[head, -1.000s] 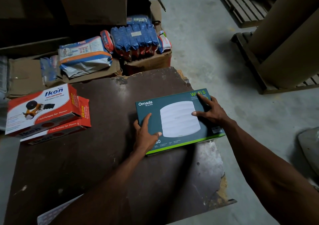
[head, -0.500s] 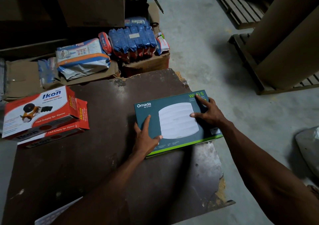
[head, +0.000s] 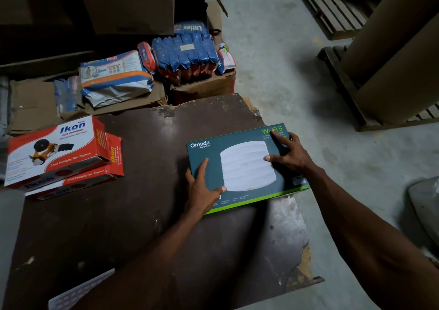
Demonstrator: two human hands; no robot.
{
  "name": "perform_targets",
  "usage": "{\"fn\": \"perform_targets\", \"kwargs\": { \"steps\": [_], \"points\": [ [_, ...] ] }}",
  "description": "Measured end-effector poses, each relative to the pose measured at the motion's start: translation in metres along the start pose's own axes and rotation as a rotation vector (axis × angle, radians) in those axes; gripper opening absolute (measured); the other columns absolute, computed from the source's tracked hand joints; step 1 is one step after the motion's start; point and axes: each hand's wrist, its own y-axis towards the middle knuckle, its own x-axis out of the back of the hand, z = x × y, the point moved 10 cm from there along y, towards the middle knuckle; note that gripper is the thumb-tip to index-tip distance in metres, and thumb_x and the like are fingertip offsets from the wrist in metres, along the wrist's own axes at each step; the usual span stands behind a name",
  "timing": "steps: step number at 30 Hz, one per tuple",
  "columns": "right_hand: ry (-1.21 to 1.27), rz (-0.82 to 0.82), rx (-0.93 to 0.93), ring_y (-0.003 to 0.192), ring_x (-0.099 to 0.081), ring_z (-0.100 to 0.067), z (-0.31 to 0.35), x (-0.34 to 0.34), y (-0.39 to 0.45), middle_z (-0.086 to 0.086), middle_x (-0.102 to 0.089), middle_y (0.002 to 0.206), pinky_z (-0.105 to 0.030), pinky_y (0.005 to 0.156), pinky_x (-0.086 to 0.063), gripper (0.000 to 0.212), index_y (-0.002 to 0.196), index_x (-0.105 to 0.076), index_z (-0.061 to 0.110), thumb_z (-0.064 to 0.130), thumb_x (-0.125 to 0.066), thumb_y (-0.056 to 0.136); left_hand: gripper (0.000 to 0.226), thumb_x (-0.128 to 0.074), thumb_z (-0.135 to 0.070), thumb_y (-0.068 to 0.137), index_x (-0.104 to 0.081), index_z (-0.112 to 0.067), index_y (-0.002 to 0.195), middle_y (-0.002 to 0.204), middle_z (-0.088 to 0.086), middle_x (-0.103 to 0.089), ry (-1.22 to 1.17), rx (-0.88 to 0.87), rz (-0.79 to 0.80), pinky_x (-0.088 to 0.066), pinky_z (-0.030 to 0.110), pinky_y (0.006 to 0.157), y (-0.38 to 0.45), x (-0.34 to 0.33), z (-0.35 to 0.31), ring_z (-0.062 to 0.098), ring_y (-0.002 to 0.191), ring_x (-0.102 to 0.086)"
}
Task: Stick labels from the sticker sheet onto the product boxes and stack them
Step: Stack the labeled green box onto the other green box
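At the right edge of the counter [head: 133, 214], the Omada box [head: 240, 164] lies flat, printed face up, its right end overhanging the edge slightly. Left hand [head: 202, 188]: fingers spread fairly wide, index laid straight along the top near the left side, thumb out across the face, palm over the near-left corner. Right hand [head: 288, 154]: fingers splayed on the top at the far-right corner, thumb pointing in toward the printed disc. Neither hand curls round the box; both press flat. Judgement: opposite corners are pinned so the box sits square and cannot slide while it is positioned for labelling.

No label visible on the top face, so this box reads as not yet done.

Sticker sheet [head: 80, 290]: pale gridded corner at the near-left of the counter, partly behind the left forearm, well apart from the box. Likely kept there for easy reach.

Two red Ikon boxes [head: 61, 155] stacked at the left of the counter, upper one skewed on the lower. Whether they carry labels cannot be told.

Beyond the counter: cartons [head: 202, 88] holding blue packets [head: 185, 53]. Pallets [head: 332, 10] on the floor at right.
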Motion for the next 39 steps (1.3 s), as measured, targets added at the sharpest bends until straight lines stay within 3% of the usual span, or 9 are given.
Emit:
{"fn": "perform_targets", "kwargs": {
  "steps": [10, 14, 20, 26, 30, 34, 39],
  "points": [
    [-0.041, 0.027, -0.029, 0.142, -0.04, -0.032, -0.002, -0.004, -0.001, 0.007, -0.016, 0.161, -0.051, 0.117, -0.038, 0.095, 0.151, -0.03, 0.057, 0.067, -0.08, 0.072, 0.102, -0.089, -0.028, 0.072, -0.031, -0.043, 0.154, 0.163, 0.011, -0.006, 0.029, -0.004, 0.025, -0.037, 0.031, 0.114, -0.005, 0.002, -0.005, 0.028, 0.142, -0.038],
    [-0.259, 0.004, -0.012, 0.151, -0.022, -0.038, 0.005, -0.011, -0.006, 0.007, 0.006, 0.169, -0.054, 0.121, -0.029, 0.085, 0.155, -0.021, 0.055, 0.066, -0.068, 0.085, 0.096, -0.079, -0.044, 0.081, -0.02, -0.047, 0.157, 0.166, 0.013, 0.015, 0.255, -0.049, -0.012, -0.029, 0.046, 0.121, -0.009, -0.001, -0.006, 0.035, 0.154, -0.011],
    [-0.564, -0.089, 0.018, 0.155, -0.004, -0.04, 0.028, -0.028, -0.029, -0.005, -0.002, 0.171, -0.06, 0.121, -0.018, 0.062, 0.16, -0.015, 0.044, 0.053, -0.04, 0.104, 0.079, -0.062, -0.048, 0.094, -0.015, -0.049, 0.157, 0.167, -0.003, 0.023, 0.578, -0.145, 0.008, -0.02, 0.065, 0.117, -0.021, -0.008, -0.026, 0.037, 0.154, 0.013],
    [-0.548, -0.046, -0.021, 0.154, -0.003, -0.042, 0.043, -0.059, -0.047, 0.0, -0.004, 0.171, -0.065, 0.119, -0.01, 0.07, 0.159, -0.017, 0.044, 0.07, -0.037, 0.097, 0.076, -0.058, -0.046, 0.096, -0.014, -0.047, 0.158, 0.168, -0.003, 0.019, 0.579, -0.131, 0.08, -0.005, 0.064, 0.121, -0.018, -0.009, -0.027, 0.035, 0.153, 0.021],
    [-0.516, -0.05, -0.039, 0.155, 0.0, -0.042, 0.045, -0.064, -0.052, 0.001, -0.001, 0.171, -0.066, 0.12, -0.008, 0.072, 0.159, -0.017, 0.044, 0.07, -0.041, 0.096, 0.077, -0.058, -0.049, 0.095, -0.013, -0.046, 0.158, 0.168, -0.007, 0.019, 0.533, -0.161, 0.159, -0.008, 0.061, 0.12, -0.018, -0.009, -0.023, 0.03, 0.151, 0.028],
    [-0.518, -0.044, -0.061, 0.155, -0.001, -0.041, 0.046, -0.063, -0.051, 0.001, -0.001, 0.171, -0.065, 0.12, -0.009, 0.072, 0.159, -0.017, 0.045, 0.07, -0.041, 0.096, 0.079, -0.063, -0.047, 0.094, -0.016, -0.046, 0.158, 0.169, -0.009, 0.013, 0.477, -0.179, 0.207, -0.01, 0.053, 0.124, -0.015, 0.003, -0.016, 0.024, 0.154, 0.02],
    [-0.46, -0.084, -0.086, 0.154, -0.01, -0.043, 0.06, -0.072, -0.055, -0.007, -0.007, 0.171, -0.063, 0.119, -0.016, 0.069, 0.159, -0.022, 0.038, 0.062, -0.046, 0.099, 0.077, -0.069, -0.033, 0.093, -0.027, -0.037, 0.158, 0.17, 0.005, -0.005, 0.273, -0.189, 0.156, -0.011, 0.038, 0.124, -0.031, 0.039, -0.001, 0.029, 0.156, 0.0]
  ]
}}
